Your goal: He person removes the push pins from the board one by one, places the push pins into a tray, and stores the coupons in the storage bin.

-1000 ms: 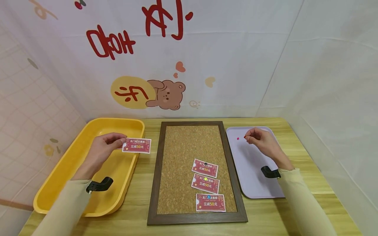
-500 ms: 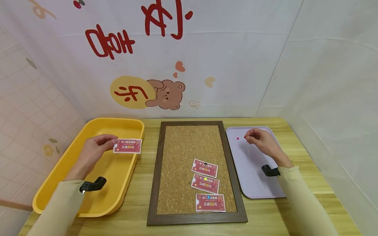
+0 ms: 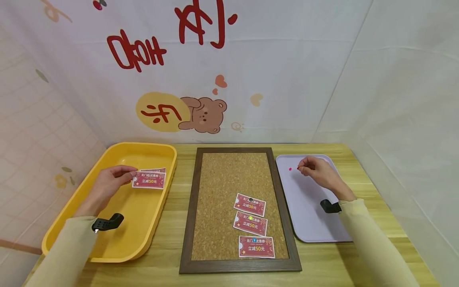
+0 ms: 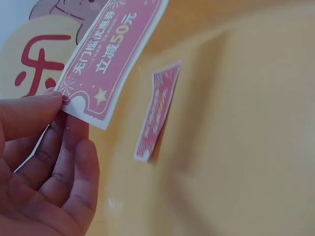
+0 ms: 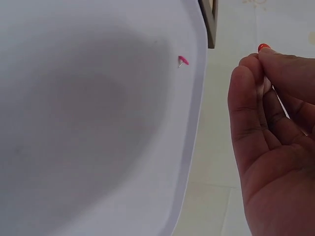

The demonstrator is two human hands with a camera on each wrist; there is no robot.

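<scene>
Over the yellow bin, my left hand (image 3: 108, 182) pinches a red-and-white paper coupon (image 3: 148, 180) by its left end, between thumb and fingers. A second coupon (image 4: 157, 110) lies in the bin below it. My right hand (image 3: 320, 174) is above the lilac tray, pinching a red thumbtack (image 5: 264, 47) at the fingertips; only its red head shows. A pink thumbtack (image 5: 182, 60) lies in the tray, apart from that hand. Several tacks hold coupons to the cork board (image 3: 229, 175): a black one (image 3: 250, 199), a yellow one (image 3: 250, 218) and a blue one (image 3: 254, 240).
The yellow bin (image 3: 143, 249) stands at the left of the wooden table (image 3: 172, 239). A dark frame (image 3: 240, 266) borders the board in the middle. The shallow lilac tray (image 3: 312, 223) is at the right. White printed cloth (image 3: 279, 63) hangs around the back and sides.
My left hand has drawn leftward with the coupon, away from the board and further over the bin. The second coupon now shows behind it. My right hand stays nearly still.
</scene>
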